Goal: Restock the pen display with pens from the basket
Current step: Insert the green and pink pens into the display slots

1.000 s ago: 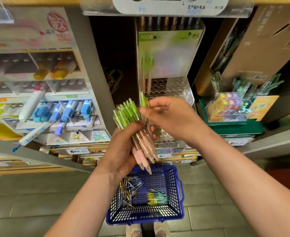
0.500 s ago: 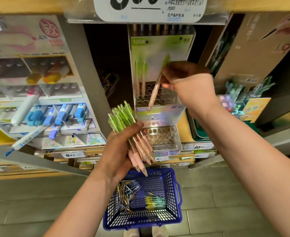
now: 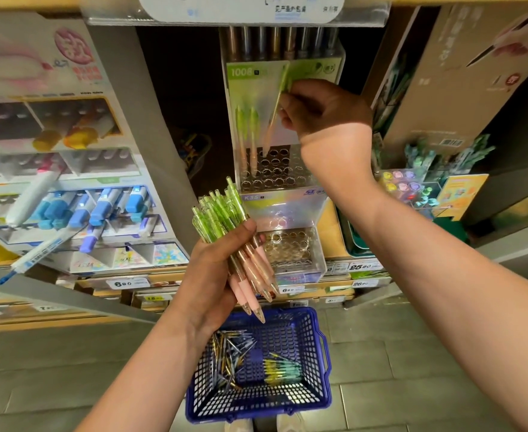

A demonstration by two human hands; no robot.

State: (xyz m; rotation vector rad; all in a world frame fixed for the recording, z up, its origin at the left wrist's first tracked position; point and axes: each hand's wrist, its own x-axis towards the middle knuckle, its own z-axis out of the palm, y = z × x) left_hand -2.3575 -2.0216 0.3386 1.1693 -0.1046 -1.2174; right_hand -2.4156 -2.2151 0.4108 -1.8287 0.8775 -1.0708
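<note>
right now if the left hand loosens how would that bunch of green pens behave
The bunch of green pens would probably slide apart: smooth glossy barrels, fanned in the left hand. Thin clear plastic suggests stiff, light pens. Tips point down, so loose ones likely drop toward the basket.

Both forearms [image 3: 138, 369] are bare; pale shoes [image 3: 290, 423] peek below.
</note>
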